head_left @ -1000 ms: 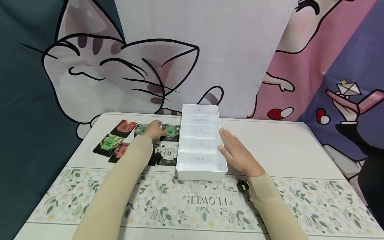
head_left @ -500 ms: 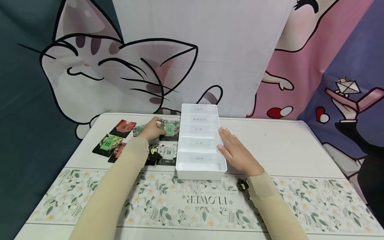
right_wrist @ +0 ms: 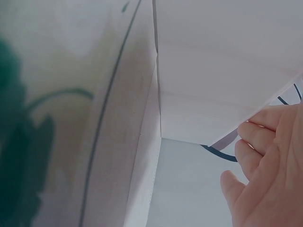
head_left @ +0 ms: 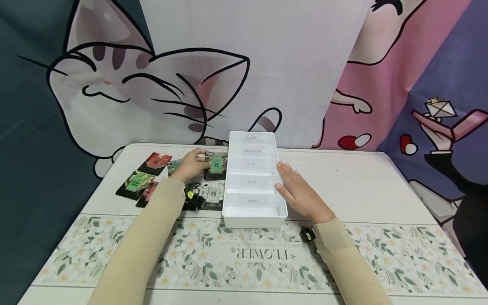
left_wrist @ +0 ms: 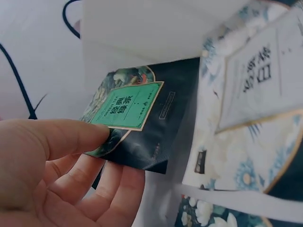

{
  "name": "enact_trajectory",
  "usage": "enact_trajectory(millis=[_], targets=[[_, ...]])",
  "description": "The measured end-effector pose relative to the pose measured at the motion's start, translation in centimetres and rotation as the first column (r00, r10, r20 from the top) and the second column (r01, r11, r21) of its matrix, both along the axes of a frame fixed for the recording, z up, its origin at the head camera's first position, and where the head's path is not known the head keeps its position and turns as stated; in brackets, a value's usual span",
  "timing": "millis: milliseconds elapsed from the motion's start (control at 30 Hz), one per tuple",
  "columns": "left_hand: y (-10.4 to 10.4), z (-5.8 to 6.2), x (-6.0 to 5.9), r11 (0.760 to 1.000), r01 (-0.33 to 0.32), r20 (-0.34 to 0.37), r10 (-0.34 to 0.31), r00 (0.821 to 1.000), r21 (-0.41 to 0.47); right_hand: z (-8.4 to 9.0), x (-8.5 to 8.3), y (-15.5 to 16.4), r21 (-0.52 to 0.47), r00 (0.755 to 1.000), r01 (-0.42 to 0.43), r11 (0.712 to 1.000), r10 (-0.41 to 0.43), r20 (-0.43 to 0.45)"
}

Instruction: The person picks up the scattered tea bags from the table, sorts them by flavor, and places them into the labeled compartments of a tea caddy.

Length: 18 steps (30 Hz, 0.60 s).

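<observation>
Between thumb and fingers, my left hand (head_left: pixel 190 165) pinches a tea sachet (head_left: pixel 216 164) with a green label and black lower part. In the left wrist view this sachet (left_wrist: pixel 175 111) is tilted, with the thumb on its face and other fingers behind. A white-labelled sachet (left_wrist: pixel 236 146) lies beside it. The white divided box (head_left: pixel 254 222), with labelled compartments, stands just right of the sachets. My right hand (head_left: pixel 303 195) lies along the box's right side, its fingers straight; in the right wrist view, its fingertips (right_wrist: pixel 253 116) meet the edge of the box wall (right_wrist: pixel 218 80).
Several sachets lie left of the box, including a red-labelled one (head_left: pixel 155 162) and a green-labelled one (head_left: pixel 135 183). Part of the group is behind the left arm. A floral strip (head_left: pixel 213 262) crosses the white table (head_left: pixel 366 186). A printed cloth (head_left: pixel 305 63) hangs behind.
My left hand has shifted slightly left and now holds the green-labelled sachet at its left edge, its near side raised a little. The right hand stays at the box.
</observation>
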<state>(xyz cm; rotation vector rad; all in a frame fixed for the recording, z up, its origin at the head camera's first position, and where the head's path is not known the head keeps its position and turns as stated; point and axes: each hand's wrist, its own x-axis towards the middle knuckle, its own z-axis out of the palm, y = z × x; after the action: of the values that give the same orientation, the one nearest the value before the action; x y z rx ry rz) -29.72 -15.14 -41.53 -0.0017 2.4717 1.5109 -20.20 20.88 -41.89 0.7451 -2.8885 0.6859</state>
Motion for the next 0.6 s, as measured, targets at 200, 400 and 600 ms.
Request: enact_trajectory(millis=[200,400,600], targets=[[-0.3,0.5,0.3,0.997,-0.016,0.005,0.015,1.000,0.078,0.0,0.0,0.0,-0.005,1.000,-0.001,1.000,0.001,0.000],[-0.5,1.2,0.9,0.985,-0.034,0.026,0.030,0.999,0.167,0.1,0.0,-0.1,-0.014,1.000,-0.006,1.000,0.006,0.006],[-0.7,1.9,1.5,0.978,-0.048,0.011,0.047,0.999,0.201,0.0,0.0,-0.1,-0.005,1.000,-0.006,1.000,0.006,-0.005]])
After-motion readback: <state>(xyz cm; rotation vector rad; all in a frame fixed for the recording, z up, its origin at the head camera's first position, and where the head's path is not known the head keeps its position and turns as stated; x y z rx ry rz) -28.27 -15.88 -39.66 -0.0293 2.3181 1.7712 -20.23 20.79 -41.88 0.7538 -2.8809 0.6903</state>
